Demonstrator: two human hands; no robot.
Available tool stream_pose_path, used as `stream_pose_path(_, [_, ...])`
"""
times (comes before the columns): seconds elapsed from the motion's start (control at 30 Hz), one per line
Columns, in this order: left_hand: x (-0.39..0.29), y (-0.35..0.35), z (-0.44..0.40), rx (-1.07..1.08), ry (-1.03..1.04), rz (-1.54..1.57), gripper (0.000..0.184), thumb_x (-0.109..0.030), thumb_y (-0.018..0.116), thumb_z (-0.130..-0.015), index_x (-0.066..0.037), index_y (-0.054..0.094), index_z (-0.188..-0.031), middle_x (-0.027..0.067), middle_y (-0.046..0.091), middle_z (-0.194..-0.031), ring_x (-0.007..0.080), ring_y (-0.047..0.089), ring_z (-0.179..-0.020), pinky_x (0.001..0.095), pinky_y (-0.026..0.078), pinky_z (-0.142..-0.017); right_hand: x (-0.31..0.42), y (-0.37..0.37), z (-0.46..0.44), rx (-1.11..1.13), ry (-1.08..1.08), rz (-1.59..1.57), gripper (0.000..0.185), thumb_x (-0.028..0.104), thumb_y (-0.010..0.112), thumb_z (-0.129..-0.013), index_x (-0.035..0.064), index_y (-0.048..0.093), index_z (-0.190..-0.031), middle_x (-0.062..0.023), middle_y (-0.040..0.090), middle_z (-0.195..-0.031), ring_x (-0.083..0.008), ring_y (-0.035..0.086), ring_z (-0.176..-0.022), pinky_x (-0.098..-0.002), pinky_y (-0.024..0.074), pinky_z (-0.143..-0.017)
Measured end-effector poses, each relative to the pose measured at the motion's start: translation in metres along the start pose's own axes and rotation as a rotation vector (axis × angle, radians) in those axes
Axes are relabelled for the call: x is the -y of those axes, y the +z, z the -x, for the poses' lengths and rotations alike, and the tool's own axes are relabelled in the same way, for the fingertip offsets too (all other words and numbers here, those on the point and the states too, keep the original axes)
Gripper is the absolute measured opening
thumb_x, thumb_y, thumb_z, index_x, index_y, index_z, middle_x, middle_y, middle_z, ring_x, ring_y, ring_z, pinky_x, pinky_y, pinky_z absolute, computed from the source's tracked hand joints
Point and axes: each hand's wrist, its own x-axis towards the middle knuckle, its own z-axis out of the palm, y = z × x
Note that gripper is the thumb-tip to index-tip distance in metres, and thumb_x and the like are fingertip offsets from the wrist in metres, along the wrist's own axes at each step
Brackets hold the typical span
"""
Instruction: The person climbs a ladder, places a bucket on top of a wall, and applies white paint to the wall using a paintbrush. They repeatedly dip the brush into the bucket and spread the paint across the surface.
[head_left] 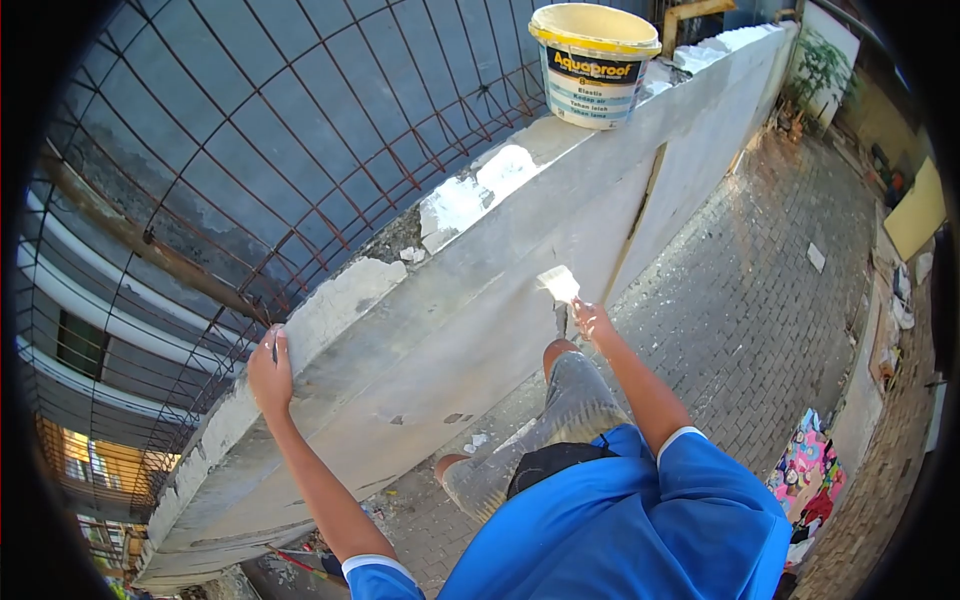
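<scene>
My right hand is closed round the handle of a paintbrush. The brush has pale, whitish bristles, which are close to the face of the grey wall; I cannot tell if they touch it. On the left, my left hand grips the wall's top edge, beside a rusty metal bar. White marks show on its fingertips. Farther along the wall top stands an Aquaproof bucket, upright and lidless, with a yellow rim and pale residue inside.
Rusty wire mesh rises behind the wall. Broken white patches and loose chips lie along its top. Paving bricks cover the ground to the right. Colourful cloth lies at lower right, and a yellowish board leans farther off.
</scene>
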Motion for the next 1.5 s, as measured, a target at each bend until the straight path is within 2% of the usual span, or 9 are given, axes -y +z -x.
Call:
stream_pose_path(0.23, [-0.002, 0.000, 0.000, -0.025, -0.005, -0.005, 0.048, -0.043, 0.049, -0.105, -0.004, 0.070, -0.124, 0.0204, 0.070, -0.121, 0.0393, 0.064, -0.114, 0.0430, 0.048, -0.100, 0.088, 0.014, 0.036, -0.053, -0.313, 0.230, 0.041, 0.044, 0.059, -0.103, 0.0098, 0.062, -0.079, 0.0038, 0.047, -0.060, -0.0078, 0.037, -0.046, -0.0279, 0.0283, -0.043])
stream_pose_path(0.53, [0.004, 0.002, 0.000, 0.003, -0.043, -0.019, 0.049, -0.045, 0.048, -0.105, -0.007, 0.070, -0.125, 0.0201, 0.069, -0.122, 0.0388, 0.063, -0.117, 0.0431, 0.046, -0.102, 0.183, 0.019, 0.112, 0.167, -0.373, -0.176, 0.042, 0.047, 0.056, -0.104, 0.0121, 0.056, -0.081, 0.0049, 0.043, -0.060, -0.0075, 0.037, -0.047, -0.0282, 0.0283, -0.043])
stream_pose_path(0.63, [-0.003, -0.001, -0.001, 0.003, -0.055, -0.012, 0.049, -0.045, 0.047, -0.105, -0.007, 0.070, -0.126, 0.0193, 0.069, -0.123, 0.0382, 0.063, -0.118, 0.0428, 0.046, -0.102, 0.157, 0.029, 0.068, 0.200, -0.221, -0.282, 0.042, 0.052, 0.057, -0.102, 0.0139, 0.054, -0.084, 0.0048, 0.042, -0.060, -0.0088, 0.037, -0.044, -0.0285, 0.0279, -0.041])
stream_pose_path(0.73, [-0.008, -0.004, -0.001, 0.030, -0.078, -0.036, 0.049, -0.046, 0.047, -0.105, -0.008, 0.070, -0.126, 0.0186, 0.069, -0.124, 0.0379, 0.062, -0.118, 0.0425, 0.046, -0.103, 0.088, 0.019, 0.005, 0.155, -0.083, -0.105, 0.042, 0.054, 0.059, -0.100, 0.0148, 0.056, -0.087, 0.0046, 0.044, -0.061, -0.0091, 0.038, -0.044, -0.0281, 0.0284, -0.041])
stream_pose_path(0.93, [-0.004, -0.001, -0.001, 0.010, -0.078, -0.051, 0.051, -0.048, 0.046, -0.104, -0.009, 0.070, -0.127, 0.0173, 0.069, -0.126, 0.0372, 0.062, -0.118, 0.0427, 0.046, -0.104, -0.012, -0.004, 0.024, 0.116, -0.008, 0.049, 0.040, 0.050, 0.061, -0.100, 0.0163, 0.058, -0.079, 0.0070, 0.045, -0.059, -0.0075, 0.037, -0.045, -0.0265, 0.0275, -0.042])
stream_pose_path(1.07, [-0.007, -0.002, 0.001, 0.005, -0.091, -0.049, 0.051, -0.048, 0.046, -0.104, -0.009, 0.070, -0.127, 0.0173, 0.069, -0.126, 0.0374, 0.062, -0.119, 0.0430, 0.045, -0.104, -0.001, 0.013, 0.073, 0.334, -0.059, 0.016, 0.036, 0.042, 0.060, -0.103, 0.0151, 0.061, -0.078, 0.0063, 0.046, -0.060, -0.0065, 0.038, -0.045, -0.0270, 0.0281, -0.043])
stream_pose_path(1.17, [-0.010, -0.004, 0.002, -0.009, -0.084, -0.058, 0.051, -0.048, 0.046, -0.104, -0.009, 0.070, -0.126, 0.0178, 0.069, -0.124, 0.0379, 0.062, -0.117, 0.0430, 0.046, -0.103, 0.034, 0.045, 0.107, 0.122, -0.276, 0.230, 0.031, 0.032, 0.062, -0.103, 0.0073, 0.067, -0.085, 0.0031, 0.053, -0.065, -0.0065, 0.044, -0.053, -0.0270, 0.0342, -0.048])
stream_pose_path(1.27, [-0.005, -0.001, 0.000, -0.025, -0.061, -0.014, 0.049, -0.047, 0.049, -0.103, -0.008, 0.071, -0.124, 0.0180, 0.070, -0.122, 0.0384, 0.063, -0.115, 0.0426, 0.047, -0.102, 0.084, 0.056, 0.139, 0.030, -0.742, 0.474, 0.023, 0.021, 0.065, -0.101, -0.0008, 0.071, -0.097, -0.0003, 0.059, -0.071, -0.0057, 0.049, -0.063, -0.0255, 0.0388, -0.055])
stream_pose_path(1.5, [-0.003, 0.000, 0.003, -0.079, -0.040, 0.024, 0.045, -0.046, 0.054, -0.101, -0.009, 0.073, -0.118, 0.0161, 0.072, -0.119, 0.0381, 0.064, -0.113, 0.0438, 0.048, -0.100, 0.229, 0.054, 0.191, -0.282, -1.187, 0.793, 0.028, 0.020, 0.072, -0.096, 0.0010, 0.073, -0.117, -0.0079, 0.072, -0.087, -0.0148, 0.063, -0.073, -0.0324, 0.0502, -0.066])
